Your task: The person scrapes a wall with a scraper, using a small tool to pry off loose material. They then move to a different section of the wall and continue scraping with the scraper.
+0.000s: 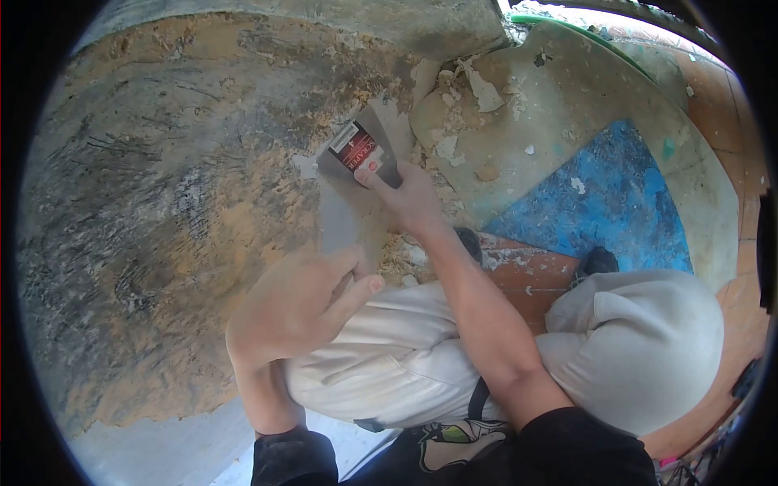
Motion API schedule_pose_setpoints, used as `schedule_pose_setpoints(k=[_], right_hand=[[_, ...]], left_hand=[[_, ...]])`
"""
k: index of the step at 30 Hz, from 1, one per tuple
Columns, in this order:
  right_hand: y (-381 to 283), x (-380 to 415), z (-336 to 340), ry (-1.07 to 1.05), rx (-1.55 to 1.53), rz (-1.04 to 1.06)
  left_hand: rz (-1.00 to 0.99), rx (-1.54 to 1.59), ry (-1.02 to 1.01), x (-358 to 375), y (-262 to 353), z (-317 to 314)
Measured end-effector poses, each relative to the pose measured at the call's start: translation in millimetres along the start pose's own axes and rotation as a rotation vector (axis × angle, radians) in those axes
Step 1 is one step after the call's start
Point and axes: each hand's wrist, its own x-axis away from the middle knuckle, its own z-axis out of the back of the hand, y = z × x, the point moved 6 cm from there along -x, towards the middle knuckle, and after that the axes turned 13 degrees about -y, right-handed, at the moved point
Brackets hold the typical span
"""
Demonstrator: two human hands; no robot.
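Observation:
My right hand (412, 198) is closed on a scraper (353, 152) with a broad metal blade and a red and black label reading "SCRAPER". The scraper lies against the rough, stained wall (186, 227), where tan and grey patches show and pale flakes of coating peel beside the blade. My left hand (304, 300) is lower and to the left, close to the wall and above my leg. Its fingers bend loosely and the thumb stands apart, with nothing visible between them. A smooth grey strip (344, 215) of surface shows between the two hands.
A dusty, pale sheet (559, 89) covers the floor to the right, strewn with flakes. On it lies a blue piece of sheeting (616, 202). Crumbled debris (409, 255) gathers along the wall's foot. Orange floor tiles (717, 121) show at the far right.

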Motion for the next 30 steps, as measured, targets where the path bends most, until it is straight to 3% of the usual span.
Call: schedule_pose_setpoints(k=[7, 14, 17, 19, 21, 23, 27, 30], right_hand=[[2.7, -1.8, -2.0, 0.016, -0.074, 0.026], [32.6, -12.7, -34.4, 0.013, -0.224, 0.051], [-26.0, 5.0, -23.7, 0.080, -0.153, 0.126], [-8.9, 16.7, -28.8, 0.083, -0.168, 0.103], [0.6, 11.8, -23.6, 0.118, -0.171, 0.150], [24.1, 6.6, -27.8, 0.113, -0.138, 0.080], [10.3, 17.4, -17.7, 0.050, -0.084, -0.022], [20.9, 15.9, -28.1, 0.087, -0.120, 0.030]], left_hand=[[0.054, -0.021, -0.214, -8.4, 3.7, 5.4], [-0.071, -0.032, -0.120, -23.2, -3.4, 14.5], [-0.045, -0.069, -0.182, -27.6, -11.1, 7.4], [-0.073, -0.119, -0.288, -23.3, -2.6, 0.1], [-0.135, -0.146, -0.235, -25.4, 0.0, -4.8], [-0.186, -0.164, -0.190, -27.1, 6.7, -2.3], [-0.242, -0.183, -0.208, -19.5, 20.9, -5.1], [-0.251, -0.167, -0.217, -18.4, 19.5, -11.7]])
